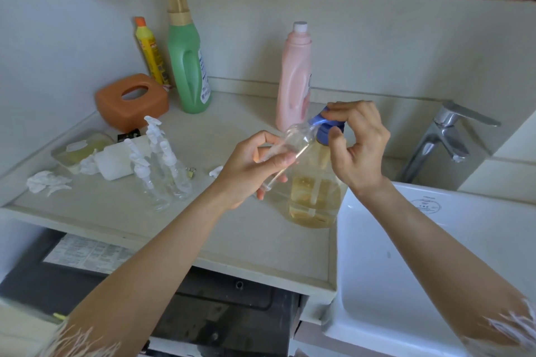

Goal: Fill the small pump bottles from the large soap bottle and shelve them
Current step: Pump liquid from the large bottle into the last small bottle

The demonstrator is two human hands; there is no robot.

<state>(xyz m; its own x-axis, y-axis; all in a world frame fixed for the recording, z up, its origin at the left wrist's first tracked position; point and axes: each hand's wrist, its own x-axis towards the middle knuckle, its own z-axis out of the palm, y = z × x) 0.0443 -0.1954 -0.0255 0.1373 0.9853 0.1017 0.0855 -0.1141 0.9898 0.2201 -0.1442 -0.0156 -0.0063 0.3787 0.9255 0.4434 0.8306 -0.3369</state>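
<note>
Fingers (262, 151) of the left hand (249, 166) grip the small clear bottle (290, 151), tilted with its mouth seemingly at the spout. Right hand (358, 145) presses the blue pump (326, 127) of the large soap bottle (314, 197), just right of it.

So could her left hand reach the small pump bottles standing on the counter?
Probably not yet: the left hand grips a small clear bottle. Otherwise the way to the pump bottles looks open.
</note>
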